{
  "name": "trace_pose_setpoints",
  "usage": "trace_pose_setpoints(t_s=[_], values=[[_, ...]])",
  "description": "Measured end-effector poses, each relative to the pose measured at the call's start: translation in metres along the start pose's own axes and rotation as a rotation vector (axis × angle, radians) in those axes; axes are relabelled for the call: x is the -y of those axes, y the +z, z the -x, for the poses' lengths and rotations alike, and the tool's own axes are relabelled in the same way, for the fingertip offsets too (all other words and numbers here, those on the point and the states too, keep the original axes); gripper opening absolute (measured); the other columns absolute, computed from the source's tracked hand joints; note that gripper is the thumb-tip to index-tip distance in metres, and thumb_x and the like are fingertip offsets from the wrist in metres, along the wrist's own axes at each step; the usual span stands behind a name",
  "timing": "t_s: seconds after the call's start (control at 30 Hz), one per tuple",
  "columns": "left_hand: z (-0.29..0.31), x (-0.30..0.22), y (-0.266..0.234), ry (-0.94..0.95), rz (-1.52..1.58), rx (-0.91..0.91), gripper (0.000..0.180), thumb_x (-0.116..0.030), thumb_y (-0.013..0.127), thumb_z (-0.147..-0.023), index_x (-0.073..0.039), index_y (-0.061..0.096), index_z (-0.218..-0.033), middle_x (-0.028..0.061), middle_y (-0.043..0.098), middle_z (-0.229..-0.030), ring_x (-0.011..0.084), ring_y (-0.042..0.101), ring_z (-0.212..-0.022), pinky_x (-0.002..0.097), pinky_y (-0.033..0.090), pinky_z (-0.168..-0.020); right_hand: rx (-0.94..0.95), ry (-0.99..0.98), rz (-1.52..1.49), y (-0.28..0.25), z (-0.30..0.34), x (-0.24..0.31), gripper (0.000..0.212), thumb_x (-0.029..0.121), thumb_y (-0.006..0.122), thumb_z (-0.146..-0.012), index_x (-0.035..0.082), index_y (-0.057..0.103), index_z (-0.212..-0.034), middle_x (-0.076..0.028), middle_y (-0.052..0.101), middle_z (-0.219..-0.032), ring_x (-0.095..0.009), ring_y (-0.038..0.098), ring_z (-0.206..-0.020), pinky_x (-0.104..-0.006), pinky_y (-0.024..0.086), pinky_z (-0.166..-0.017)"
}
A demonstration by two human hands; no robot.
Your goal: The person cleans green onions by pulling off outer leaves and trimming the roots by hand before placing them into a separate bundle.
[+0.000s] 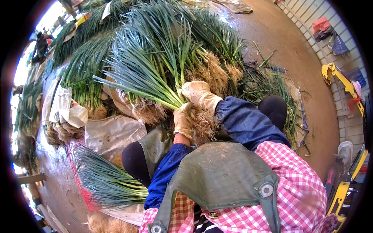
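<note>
The left hand [183,121] and right hand [200,94] both grip the onions [161,83] just past the apron [223,174], and they look light, with bendy leaves [134,64] that could tear, so the firmer stalks [174,100] above the roots [202,128] seem best to hold.

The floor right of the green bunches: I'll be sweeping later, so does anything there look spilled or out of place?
Yes: loose leaves lie in a messy tangle beside the right knee, some straying onto the brown floor. They look odd because the nearby rooted bunches are laid together with their stalks roughly aligned.
</note>
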State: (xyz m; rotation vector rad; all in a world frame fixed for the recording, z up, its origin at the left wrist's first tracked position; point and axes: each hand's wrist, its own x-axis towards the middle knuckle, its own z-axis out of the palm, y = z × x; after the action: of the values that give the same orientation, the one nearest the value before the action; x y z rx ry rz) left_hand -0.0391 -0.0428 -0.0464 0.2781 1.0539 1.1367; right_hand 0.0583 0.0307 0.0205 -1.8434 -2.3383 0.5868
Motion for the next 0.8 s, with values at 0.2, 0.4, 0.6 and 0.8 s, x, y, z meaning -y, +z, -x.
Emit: trace_pose_setpoints(t_s=[0.2, 0.4, 0.6, 0.8], values=[[0.004, -0.006, 0.005, 0.002, 0.009, 0.075, 0.016, -0.016, 0.065, -0.081, -0.001, 0.064, -0.085, 0.0028, 0.057, -0.061, 0.0111, 0.049, -0.044, 0.0254, 0.037, -0.034, 0.039, -0.27, -0.224, 0.013, 0.001, -0.04, 0.022, 0.029, 0.054, -0.089, 0.01, 0.064, -0.083, -0.008, 0.061, -0.072, -0.025, 0.062, -0.066, -0.0383, 0.051, -0.064], [-0.004, -0.007, -0.004, 0.081, 0.186, 0.247, 0.028, -0.01, 0.057, -0.084, 0.008, 0.061, -0.105, 0.0155, 0.069, -0.088, 0.0107, 0.057, -0.06, 0.0189, 0.046, -0.054, 0.939, -0.267, 0.611, 0.018, 0.034, -0.085, 0.016, 0.021, 0.069, -0.078, 0.008, 0.072, -0.088, -0.008, 0.07, -0.087, -0.023, 0.067, -0.083, -0.039, 0.053, -0.07], [-0.003, -0.006, -0.013, 0.031, 0.179, 0.24, 0.029, -0.008, 0.059, -0.084, 0.008, 0.059, -0.108, 0.0186, 0.067, -0.088, 0.019, 0.062, -0.067, 0.0289, 0.053, -0.062, 0.174, 0.161, -0.009, -0.041, -0.005, -0.043, 0.035, 0.042, 0.046, -0.095, 0.009, 0.057, -0.103, -0.004, 0.057, -0.078, -0.015, 0.053, -0.065, -0.0329, 0.046, -0.06], [0.007, -0.002, 0.015, -0.015, 0.196, 0.095, 0.019, -0.009, 0.062, -0.083, 0.005, 0.065, -0.096, 0.0125, 0.067, -0.074, 0.0112, 0.05, -0.049, 0.0227, 0.039, -0.043, -0.2, 0.13, 0.088, -0.053, -0.077, -0.018, 0.051, 0.048, 0.068, -0.078, 0.002, 0.063, -0.098, -0.022, 0.065, -0.099, -0.038, 0.062, -0.094, -0.0446, 0.048, -0.079]])
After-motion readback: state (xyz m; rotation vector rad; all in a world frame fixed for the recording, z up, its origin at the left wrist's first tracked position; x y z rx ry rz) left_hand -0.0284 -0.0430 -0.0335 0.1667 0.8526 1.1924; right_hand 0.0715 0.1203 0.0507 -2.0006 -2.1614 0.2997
